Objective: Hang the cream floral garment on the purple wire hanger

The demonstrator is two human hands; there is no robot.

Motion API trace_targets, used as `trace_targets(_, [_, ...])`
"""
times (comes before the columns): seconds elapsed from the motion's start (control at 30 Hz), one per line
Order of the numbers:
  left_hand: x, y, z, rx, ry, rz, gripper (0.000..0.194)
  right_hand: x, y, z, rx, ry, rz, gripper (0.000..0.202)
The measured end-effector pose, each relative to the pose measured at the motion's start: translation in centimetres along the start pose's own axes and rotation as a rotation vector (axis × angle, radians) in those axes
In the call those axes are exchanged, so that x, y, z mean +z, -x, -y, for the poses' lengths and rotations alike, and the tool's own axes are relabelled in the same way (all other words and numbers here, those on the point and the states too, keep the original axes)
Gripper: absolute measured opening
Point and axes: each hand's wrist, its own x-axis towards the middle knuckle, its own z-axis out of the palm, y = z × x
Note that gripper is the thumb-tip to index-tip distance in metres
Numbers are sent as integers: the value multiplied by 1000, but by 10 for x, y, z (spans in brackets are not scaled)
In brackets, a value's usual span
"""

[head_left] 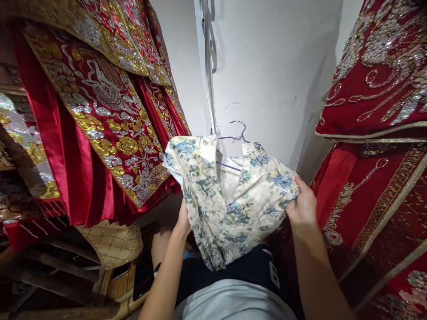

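Observation:
A cream floral garment with blue and green flowers hangs on a thin purple hanger, its hook free in front of the wall. At the garment's right edge, my right hand is closed on the cloth, thumb and fingers pinching the sleeve side. My left hand is at the garment's left edge, its fingers hidden behind the fabric. The V-shaped neckline faces me, and the lower part drapes over my lap.
Red embroidered garments with gold and silver sequins hang at the left. More red beaded garments hang at the right. A white wall stands ahead with a vertical metal strip. A wooden chair is at the lower left.

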Motion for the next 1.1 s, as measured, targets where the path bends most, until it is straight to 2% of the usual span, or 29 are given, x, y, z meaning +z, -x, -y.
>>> trace_targets(0.07, [16,-13,6,-77,231,-48,69,16,2,-5,-17,10,43,14])
trace_targets(0.13, [24,-19,14,-167,437,-80,50,31,9,-14,-16,22,119,18])
trace_targets(0.17, [25,-17,18,-182,475,-68,43,35,13,-19,-16,30,160,20])
trace_targets(0.23, [25,-8,24,-127,430,-4,51,37,22,-27,-33,58,222,25])
trace_targets(0.33, [23,14,28,-60,388,55,54,23,31,-34,-39,130,255,32])
trace_targets(0.43, [27,38,33,-177,417,54,50,-1,32,-40,-58,247,218,39])
trace_targets(0.57, [37,67,40,-280,496,143,53,-29,32,-49,-376,465,3,43])
trace_targets(0.6, [39,72,40,-283,507,151,54,-33,34,-51,-440,509,-26,41])
trace_targets(0.63, [42,76,40,-283,507,152,55,-36,37,-54,-445,558,4,36])
trace_targets(0.67, [45,79,39,-280,499,154,56,-37,41,-57,-372,622,109,31])
trace_targets(0.7, [47,81,38,-274,489,159,58,-38,46,-60,-226,701,279,30])
trace_targets(0.77, [51,84,37,-243,480,198,59,-36,59,-69,156,880,702,36])
trace_targets(0.8, [53,84,36,-218,486,221,57,-35,67,-74,301,954,874,40])
trace_targets(0.83, [54,84,36,-187,496,236,56,-33,73,-79,379,1009,984,42])
trace_targets(0.87, [54,84,36,-155,505,245,54,-31,79,-84,393,1042,1038,44])
trace_targets(0.97, [52,81,36,-116,489,260,53,-28,86,-90,358,1041,1068,47])
trace_targets(1.1, [50,81,29,-137,454,285,49,-29,80,-83,376,1076,1093,37])
